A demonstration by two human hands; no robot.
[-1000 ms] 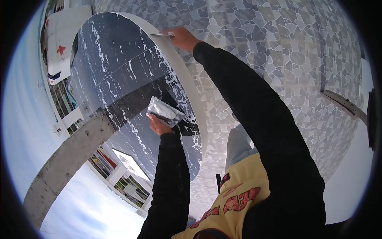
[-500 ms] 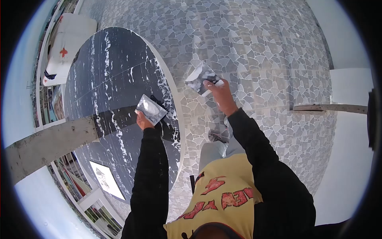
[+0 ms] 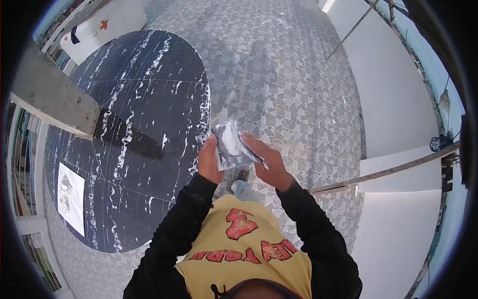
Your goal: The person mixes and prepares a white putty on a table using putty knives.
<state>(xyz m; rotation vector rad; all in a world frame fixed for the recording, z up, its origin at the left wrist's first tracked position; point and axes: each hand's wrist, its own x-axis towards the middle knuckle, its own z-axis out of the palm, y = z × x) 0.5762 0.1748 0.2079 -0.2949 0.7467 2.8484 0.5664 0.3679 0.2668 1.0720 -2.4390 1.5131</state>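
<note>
Both hands hold clear plastic packets (image 3: 230, 144) with something white inside, stacked together in front of my chest. My left hand (image 3: 209, 162) grips the packets' left edge with its thumb on top. My right hand (image 3: 266, 164) lies over their right side, fingers closed on them. The packets hang above the grey mosaic floor, just right of the rim of a round black marble table (image 3: 124, 144).
A white sheet (image 3: 69, 197) lies on the table's near left part. A grey concrete beam (image 3: 50, 97) crosses over the table at the left. A white box with a red mark (image 3: 102, 22) stands beyond it. White walls and a metal bar (image 3: 383, 172) stand at the right.
My right hand came back from the table's far rim with a second packet and joined it to the one in my left hand. Both hands now meet before my chest.
</note>
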